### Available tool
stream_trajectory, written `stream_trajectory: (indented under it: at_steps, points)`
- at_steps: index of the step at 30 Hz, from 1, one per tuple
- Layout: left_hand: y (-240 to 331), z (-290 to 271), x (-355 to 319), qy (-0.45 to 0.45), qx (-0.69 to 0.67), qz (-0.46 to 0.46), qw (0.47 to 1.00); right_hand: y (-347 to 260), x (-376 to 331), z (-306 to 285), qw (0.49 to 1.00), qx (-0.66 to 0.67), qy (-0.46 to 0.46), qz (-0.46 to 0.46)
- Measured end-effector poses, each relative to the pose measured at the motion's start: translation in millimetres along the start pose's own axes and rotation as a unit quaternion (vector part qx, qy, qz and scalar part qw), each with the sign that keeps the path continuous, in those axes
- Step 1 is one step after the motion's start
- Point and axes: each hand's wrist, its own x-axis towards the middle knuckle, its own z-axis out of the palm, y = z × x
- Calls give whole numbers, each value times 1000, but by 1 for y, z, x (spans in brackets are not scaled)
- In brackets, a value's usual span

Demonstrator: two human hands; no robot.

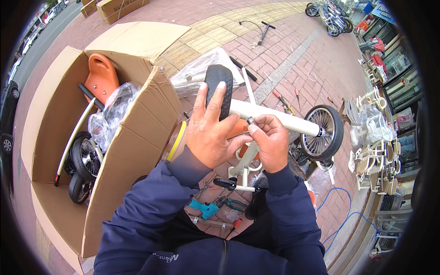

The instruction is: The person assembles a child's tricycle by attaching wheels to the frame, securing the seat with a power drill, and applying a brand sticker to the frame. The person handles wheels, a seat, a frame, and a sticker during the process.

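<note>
My left hand [206,137] has two fingers stretched over a black textured footrest [219,91]; its thumb and forefinger close about a thin metal rod [238,134]. Close beside it, my right hand [272,144] pinches a small silver metal piece, apparently a nut [250,120], between thumb and fingers. Behind both hands runs a thick cream tube [279,118] of a cart-like frame, ending at a spoked wheel [322,131] with a black tire. Part of the frame is hidden under my hands.
At left, an open cardboard box [123,169] holds an orange seat [101,75], wheels and plastic wrap. A teal power tool [206,209] and pliers [235,204] lie by my legs. Screwdrivers [284,101] and a hand pump [263,34] are farther off. A blue hose [347,197] curls at right.
</note>
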Motion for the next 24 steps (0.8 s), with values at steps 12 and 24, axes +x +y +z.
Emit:
stream_trajectory:
  at_steps: [12,24]
  points:
    - [1,19,-9,90,8,46,995,11,8,-9,991,-96,-46,-86]
    - [-43,0,8,43,-546,-336,767,7,23,-30,847,-511,-44,-139]
